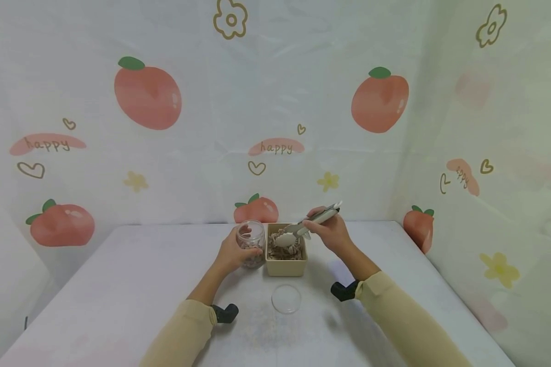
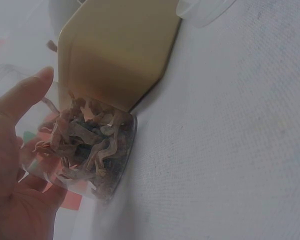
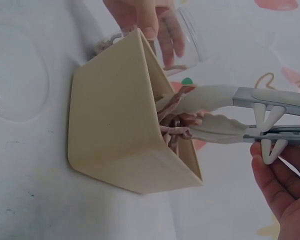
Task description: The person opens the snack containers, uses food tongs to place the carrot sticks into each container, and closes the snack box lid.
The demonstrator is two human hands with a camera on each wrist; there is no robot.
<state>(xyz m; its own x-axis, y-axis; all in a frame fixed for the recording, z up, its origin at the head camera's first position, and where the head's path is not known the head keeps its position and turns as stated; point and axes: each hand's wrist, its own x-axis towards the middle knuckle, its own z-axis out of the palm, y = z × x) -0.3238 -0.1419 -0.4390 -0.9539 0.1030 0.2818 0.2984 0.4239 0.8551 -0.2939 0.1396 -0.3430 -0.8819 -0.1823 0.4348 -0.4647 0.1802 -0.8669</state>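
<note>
My left hand [image 1: 229, 253] grips a clear jar [image 1: 251, 235] standing upright on the table, its thumb and fingers wrapped round the side. Crinkled brown strips [image 2: 92, 142] fill the lower part of that open jar. Right beside it is a beige rectangular box [image 1: 285, 268], with more brown strips inside. My right hand [image 1: 332, 234] holds a pair of tongs [image 1: 323, 216] with pale scalloped heads, slanting down into the box's mouth. In the right wrist view, brown strips [image 3: 176, 131] lie at the tong heads, which stand a little apart.
A round clear lid [image 1: 286, 299] lies flat on the white table [image 1: 165, 275] in front of the box. Behind stands a white backdrop [image 1: 275, 92] printed with fruit, hearts and flowers. Dark wrist mounts [image 1: 344, 291] stick out from the forearms.
</note>
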